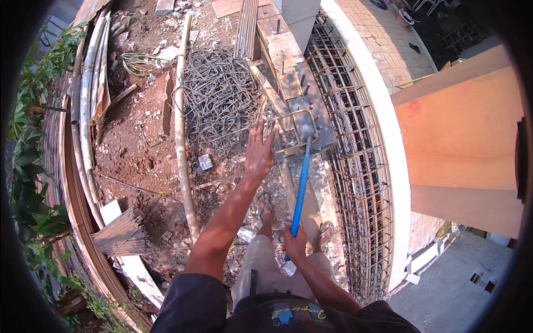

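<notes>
My right hand (295, 241) is wrapped around the lower part of a long blue-handled rebar bender (302, 186). The tool's metal end meets a bent steel bar (307, 111) on a dark metal plate (302, 123) with upright pins, fixed to a wooden bench (290, 86). The bar forms a rectangular stirrup shape, its sides running left toward my other hand. My left hand (260, 152) lies at the bar's left part, fingers stretched out and apart. Whether its palm touches the bar is hidden.
Beyond my left hand lies a heap of bent stirrups (219, 94). A long rebar cage (355, 150) runs along the right, beside a white wall edge (400, 211). A wooden pole (182, 139) and a bundle of cut rods (123, 233) lie on the left over rubble.
</notes>
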Tool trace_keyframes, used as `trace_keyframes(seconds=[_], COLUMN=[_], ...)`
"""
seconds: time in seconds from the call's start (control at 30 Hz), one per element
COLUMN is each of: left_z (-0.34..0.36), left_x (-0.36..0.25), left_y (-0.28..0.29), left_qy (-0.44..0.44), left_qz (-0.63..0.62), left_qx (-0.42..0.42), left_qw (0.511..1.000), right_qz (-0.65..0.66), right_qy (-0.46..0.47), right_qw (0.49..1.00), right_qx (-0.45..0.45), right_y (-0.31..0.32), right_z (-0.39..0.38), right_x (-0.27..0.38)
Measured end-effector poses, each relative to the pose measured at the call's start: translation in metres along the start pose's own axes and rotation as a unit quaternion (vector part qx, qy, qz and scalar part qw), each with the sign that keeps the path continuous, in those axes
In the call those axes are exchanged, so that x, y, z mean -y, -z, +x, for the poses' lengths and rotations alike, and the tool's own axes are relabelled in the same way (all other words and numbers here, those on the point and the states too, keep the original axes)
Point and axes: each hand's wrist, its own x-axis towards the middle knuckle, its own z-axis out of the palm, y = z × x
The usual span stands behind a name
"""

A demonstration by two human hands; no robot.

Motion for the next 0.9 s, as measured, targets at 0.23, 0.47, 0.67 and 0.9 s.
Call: trace_keyframes(seconds=[0.23, 0.47, 0.67, 0.9], left_z=[-0.048, -0.008, 0.047, 0.109], left_x=[-0.044, -0.085, -0.095, -0.016], left_y=[0.037, 0.05, -0.017, -0.051], left_qy=[0.203, 0.45, 0.498, 0.478], left_qz=[-0.328, -0.78, -0.781, -0.731], left_qx=[-0.068, -0.064, -0.077, -0.04], left_qw=[0.92, 0.431, 0.368, 0.485], right_qz=[-0.161, -0.151, -0.109, -0.141], right_qy=[0.14, 0.053, 0.006, -0.057], right_qw=[0.977, 0.982, 0.987, 0.982], right_qx=[0.006, -0.099, -0.116, -0.109], right_y=[0.109, 0.105, 0.108, 0.118], right_z=[-0.05, -0.077, -0.099, -0.112], right_x=[0.089, 0.121, 0.103, 0.093])
